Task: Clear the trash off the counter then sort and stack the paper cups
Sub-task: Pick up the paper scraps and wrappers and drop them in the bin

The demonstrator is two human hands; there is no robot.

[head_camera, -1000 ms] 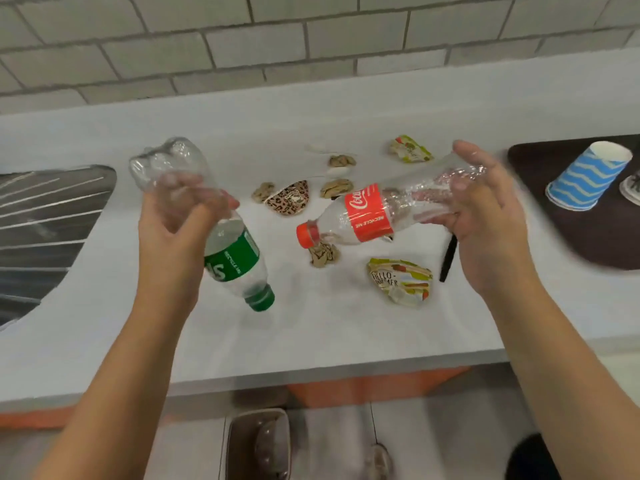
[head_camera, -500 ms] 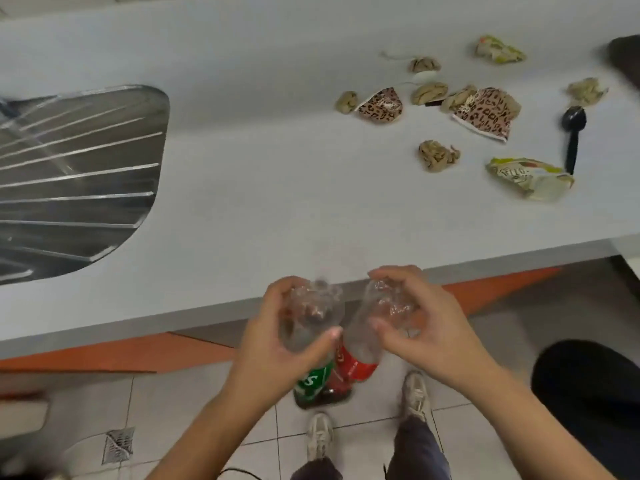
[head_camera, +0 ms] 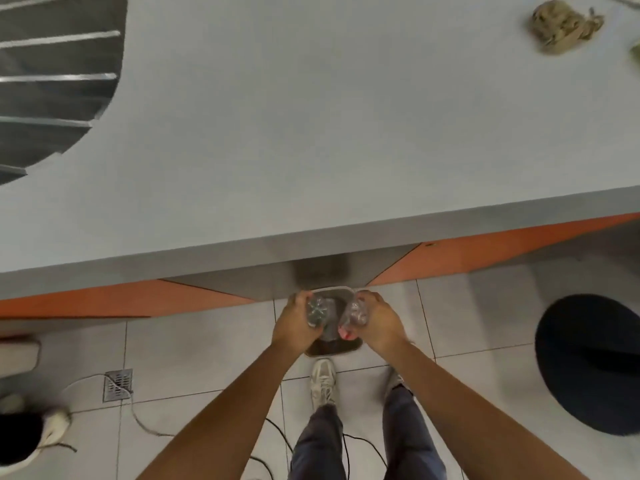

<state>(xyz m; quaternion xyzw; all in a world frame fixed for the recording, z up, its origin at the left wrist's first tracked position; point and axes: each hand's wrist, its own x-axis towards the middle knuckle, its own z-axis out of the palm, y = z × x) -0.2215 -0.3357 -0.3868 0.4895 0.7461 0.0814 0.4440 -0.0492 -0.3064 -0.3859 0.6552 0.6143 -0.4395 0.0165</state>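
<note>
Both my hands are low, below the counter's front edge, over a small brown bin on the floor. My left hand grips a clear plastic bottle, bottom end up. My right hand grips a second clear bottle with a red label showing at its lower end. Both bottles point down into the bin's mouth. On the grey counter, a crumpled brown paper wad lies at the far right. No paper cups are in view.
A ribbed steel drainboard fills the counter's left end. Below are orange cabinet fronts, a tiled floor with a drain grate, loose cables, a dark round object at right, and my shoes beside the bin.
My hands have carried both bottles from above the counter down past its edge to the bin on the floor. The view has tilted down, and most of the counter trash has left the frame.
</note>
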